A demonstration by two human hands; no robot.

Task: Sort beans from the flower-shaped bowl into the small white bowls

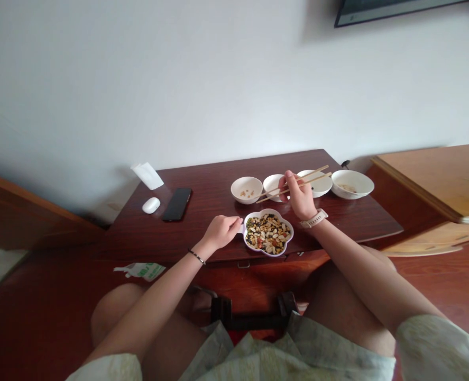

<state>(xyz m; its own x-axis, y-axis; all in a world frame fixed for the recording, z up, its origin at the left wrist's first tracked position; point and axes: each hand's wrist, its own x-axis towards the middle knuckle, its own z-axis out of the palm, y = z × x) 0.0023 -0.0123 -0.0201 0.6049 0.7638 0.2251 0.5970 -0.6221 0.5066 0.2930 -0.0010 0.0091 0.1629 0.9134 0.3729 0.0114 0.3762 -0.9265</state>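
My left hand (221,231) is closed on the short handle of a flower-shaped dish (291,230) near the table's front edge. Mixed beans, seeds and nuts (269,233) fill this dish. In my right hand (298,196) is a pair of chopsticks (269,197), their tips pointing left, close to the first white bowl (237,197). A few pale pieces (247,193) lie in that bowl. Behind my right hand, a second bowl (271,182) is partly hidden. A third bowl (323,186) shows a small dark bit inside, and the rightmost bowl (361,186) holds some pale pieces.
A black phone (177,204), a white rounded case (150,205) and a white tissue packet (147,175) sit on the left of the dark table (210,185). A wooden cabinet (436,180) stands at the right. Below the table's left front lies a plastic bag (145,271).
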